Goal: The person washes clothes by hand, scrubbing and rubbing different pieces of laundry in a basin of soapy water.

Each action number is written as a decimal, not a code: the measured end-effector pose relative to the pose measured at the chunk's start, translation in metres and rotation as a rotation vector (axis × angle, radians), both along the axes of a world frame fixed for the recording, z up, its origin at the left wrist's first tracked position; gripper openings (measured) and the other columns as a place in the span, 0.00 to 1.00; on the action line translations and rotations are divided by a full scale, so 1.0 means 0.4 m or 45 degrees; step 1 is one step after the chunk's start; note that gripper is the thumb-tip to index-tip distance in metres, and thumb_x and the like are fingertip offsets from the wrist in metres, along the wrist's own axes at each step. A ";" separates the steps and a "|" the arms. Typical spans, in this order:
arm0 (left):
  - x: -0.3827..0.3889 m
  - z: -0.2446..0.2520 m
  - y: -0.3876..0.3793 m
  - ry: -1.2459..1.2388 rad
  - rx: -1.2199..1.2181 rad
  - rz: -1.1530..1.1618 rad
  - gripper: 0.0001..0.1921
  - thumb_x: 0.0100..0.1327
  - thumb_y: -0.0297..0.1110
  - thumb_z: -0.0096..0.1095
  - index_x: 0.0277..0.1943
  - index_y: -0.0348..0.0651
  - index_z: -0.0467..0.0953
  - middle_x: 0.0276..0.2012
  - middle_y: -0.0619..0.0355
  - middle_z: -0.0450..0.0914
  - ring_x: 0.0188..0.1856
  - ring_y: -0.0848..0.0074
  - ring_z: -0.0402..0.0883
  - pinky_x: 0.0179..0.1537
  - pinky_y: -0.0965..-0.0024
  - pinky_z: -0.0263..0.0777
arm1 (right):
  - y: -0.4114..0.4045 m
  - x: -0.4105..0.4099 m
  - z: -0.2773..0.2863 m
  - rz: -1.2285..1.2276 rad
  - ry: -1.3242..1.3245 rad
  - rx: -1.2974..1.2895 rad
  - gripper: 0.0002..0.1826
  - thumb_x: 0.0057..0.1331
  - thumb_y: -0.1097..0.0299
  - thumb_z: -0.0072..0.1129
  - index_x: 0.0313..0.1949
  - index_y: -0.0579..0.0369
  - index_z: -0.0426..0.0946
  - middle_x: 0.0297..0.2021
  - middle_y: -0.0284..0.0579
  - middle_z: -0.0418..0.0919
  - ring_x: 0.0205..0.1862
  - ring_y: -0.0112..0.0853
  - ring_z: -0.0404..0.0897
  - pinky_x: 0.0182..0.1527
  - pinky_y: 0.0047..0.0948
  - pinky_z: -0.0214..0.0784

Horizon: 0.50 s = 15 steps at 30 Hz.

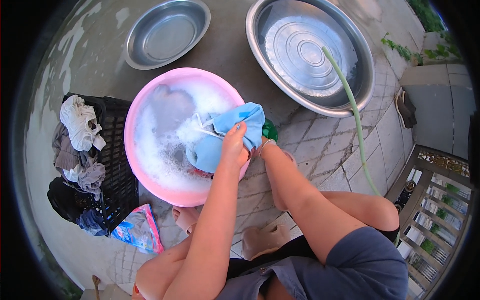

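Note:
Light blue cloth [245,114] with white ties hangs over the right side of a pink plastic basin [131,150]. My left hand [234,144] grips its upper part, thumb on top. At the cloth's right edge is my right hand [258,150], mostly hidden behind the fabric and holding it from that side; a bracelet [267,144] circles the wrist. The lower part of the cloth rests in the suds [165,150]. White foam covers much of the grey water, and a bit of red fabric [202,173] shows beneath the cloth.
A black plastic crate [120,161] on the left bears crumpled clothes [80,123]. Beside it lies a detergent bag [140,228]. Beyond stand a metal basin [168,33] and a larger one [258,56] holding water and a green hose [352,99]. A green object [270,130] is partly hidden.

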<state>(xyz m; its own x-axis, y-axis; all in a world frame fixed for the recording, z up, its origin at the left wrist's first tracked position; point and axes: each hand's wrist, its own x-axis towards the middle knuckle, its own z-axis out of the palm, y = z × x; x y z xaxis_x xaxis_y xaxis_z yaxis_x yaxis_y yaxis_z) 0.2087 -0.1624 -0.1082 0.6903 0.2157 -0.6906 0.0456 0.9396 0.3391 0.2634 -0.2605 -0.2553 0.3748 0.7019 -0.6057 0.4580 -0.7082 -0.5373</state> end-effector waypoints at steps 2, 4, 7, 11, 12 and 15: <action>-0.003 0.002 0.002 0.002 -0.011 -0.004 0.13 0.61 0.32 0.42 0.44 0.32 0.64 0.41 0.52 0.70 0.42 0.69 0.70 0.44 0.67 0.66 | -0.006 0.021 0.000 0.024 0.202 0.111 0.25 0.47 0.63 0.54 0.47 0.50 0.66 0.46 0.46 0.68 0.48 0.36 0.66 0.50 0.26 0.57; -0.003 0.004 0.005 -0.025 -0.043 0.002 0.13 0.61 0.32 0.41 0.44 0.33 0.63 0.41 0.52 0.70 0.42 0.68 0.70 0.44 0.66 0.66 | -0.008 0.040 0.002 -0.065 0.457 0.333 0.25 0.47 0.63 0.54 0.47 0.50 0.66 0.46 0.45 0.68 0.48 0.36 0.66 0.50 0.26 0.57; 0.004 -0.008 -0.002 -0.027 -0.070 0.025 0.13 0.60 0.31 0.43 0.44 0.31 0.64 0.40 0.52 0.70 0.42 0.70 0.70 0.44 0.69 0.65 | -0.012 0.047 0.003 -0.287 0.770 0.704 0.24 0.48 0.63 0.54 0.47 0.50 0.65 0.46 0.45 0.68 0.48 0.36 0.66 0.50 0.26 0.56; -0.027 -0.026 0.018 -0.007 -0.045 0.057 0.13 0.60 0.31 0.43 0.44 0.31 0.64 0.41 0.52 0.69 0.42 0.70 0.70 0.44 0.69 0.65 | 0.030 0.021 0.066 -0.152 0.568 0.739 0.22 0.49 0.64 0.53 0.46 0.50 0.66 0.46 0.45 0.68 0.48 0.35 0.66 0.50 0.26 0.56; -0.022 -0.019 0.017 -0.010 -0.059 0.059 0.13 0.60 0.31 0.43 0.44 0.32 0.64 0.41 0.52 0.69 0.42 0.69 0.70 0.44 0.68 0.65 | 0.025 0.029 0.095 0.011 0.243 0.618 0.20 0.50 0.66 0.52 0.45 0.50 0.67 0.46 0.45 0.68 0.48 0.35 0.66 0.51 0.26 0.55; -0.014 0.009 0.019 -0.002 -0.108 0.068 0.13 0.60 0.31 0.42 0.45 0.33 0.63 0.42 0.52 0.69 0.44 0.67 0.70 0.46 0.65 0.64 | 0.023 0.028 0.051 0.037 0.320 0.402 0.20 0.50 0.65 0.53 0.45 0.50 0.68 0.46 0.46 0.67 0.49 0.35 0.65 0.51 0.26 0.55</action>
<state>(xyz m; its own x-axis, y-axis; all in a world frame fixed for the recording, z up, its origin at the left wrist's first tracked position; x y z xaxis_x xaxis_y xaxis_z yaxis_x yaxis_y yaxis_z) 0.2031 -0.1547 -0.1044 0.6803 0.1930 -0.7070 -0.0056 0.9660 0.2583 0.2744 -0.2511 -0.2349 0.2193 0.8764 -0.4287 0.3019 -0.4788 -0.8244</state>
